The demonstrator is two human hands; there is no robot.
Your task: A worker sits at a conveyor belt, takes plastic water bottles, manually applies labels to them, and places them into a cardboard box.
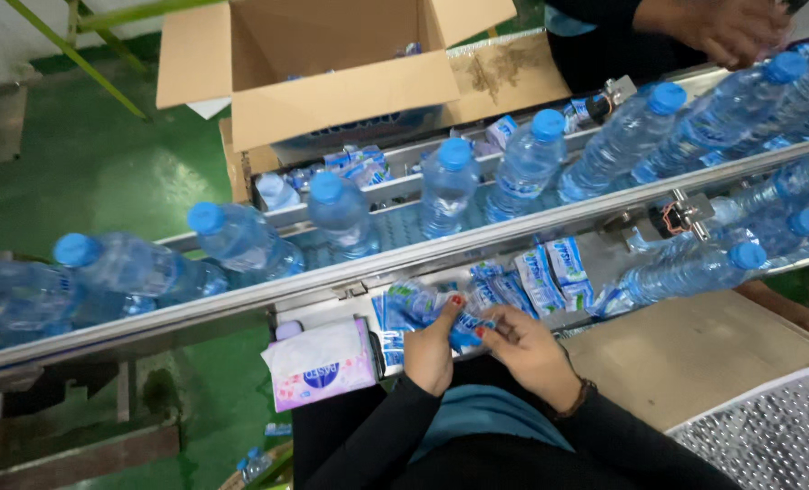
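Both hands (477, 345) around label (463, 327)

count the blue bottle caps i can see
9 blue caps: seven in a row along the conveyor lane, two on bottles lying at its near right side. More may be hidden at the frame edges.

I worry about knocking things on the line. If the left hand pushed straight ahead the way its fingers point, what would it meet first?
Probably the loose blue and white labels that the left hand already touches, then the metal guide rail and the water bottles beyond; depth is unclear.
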